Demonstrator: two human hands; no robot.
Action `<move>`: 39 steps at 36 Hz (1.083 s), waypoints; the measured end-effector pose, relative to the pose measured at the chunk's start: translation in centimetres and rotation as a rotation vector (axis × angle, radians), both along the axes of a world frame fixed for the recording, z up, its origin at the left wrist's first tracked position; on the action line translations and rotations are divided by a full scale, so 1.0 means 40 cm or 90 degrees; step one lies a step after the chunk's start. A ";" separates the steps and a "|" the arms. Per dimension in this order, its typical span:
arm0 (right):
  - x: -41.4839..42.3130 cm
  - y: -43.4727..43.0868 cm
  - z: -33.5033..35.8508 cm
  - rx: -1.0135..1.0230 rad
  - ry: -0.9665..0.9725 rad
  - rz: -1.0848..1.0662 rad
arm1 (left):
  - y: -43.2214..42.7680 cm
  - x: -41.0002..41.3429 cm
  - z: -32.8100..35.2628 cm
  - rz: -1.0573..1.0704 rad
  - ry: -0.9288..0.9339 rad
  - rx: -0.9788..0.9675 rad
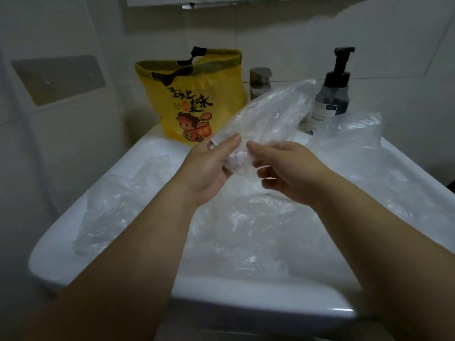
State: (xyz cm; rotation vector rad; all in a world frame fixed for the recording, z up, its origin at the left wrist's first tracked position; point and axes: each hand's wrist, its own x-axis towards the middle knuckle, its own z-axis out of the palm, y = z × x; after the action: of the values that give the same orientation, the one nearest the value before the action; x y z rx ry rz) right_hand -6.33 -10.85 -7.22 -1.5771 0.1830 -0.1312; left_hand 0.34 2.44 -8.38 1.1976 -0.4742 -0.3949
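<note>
While you look down from the head camera, your left hand (209, 168) and right hand (285, 168) both pinch the clear plastic bag (268, 116), bag rising away beyond your fingers, above the white sink (157, 148), yellow bag (194, 94) behind.

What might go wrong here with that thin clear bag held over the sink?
The clear bag, pinched by the left hand and right hand, looks thin and might tear if pulled apart. Its raised end is near the pump bottle and may knock it over.
</note>
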 end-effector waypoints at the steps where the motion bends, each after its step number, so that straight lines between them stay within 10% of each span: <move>1: 0.000 -0.001 -0.002 0.012 -0.009 0.012 | -0.001 0.003 0.001 0.001 0.011 -0.006; 10: 0.005 0.006 -0.020 -0.152 0.041 0.032 | 0.007 0.023 0.023 0.099 0.224 -0.166; 31: 0.000 0.019 -0.018 -0.160 -0.029 0.102 | 0.013 0.003 0.027 0.007 0.227 -0.157; 39: -0.004 -0.012 0.014 0.044 -0.045 0.175 | 0.014 0.027 0.001 0.383 0.010 0.036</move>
State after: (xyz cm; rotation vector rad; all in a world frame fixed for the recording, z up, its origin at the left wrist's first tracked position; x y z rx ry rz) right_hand -6.51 -11.32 -6.65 -1.5109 -0.0844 0.0328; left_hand 1.44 3.00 -8.33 1.3255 -0.0731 0.1002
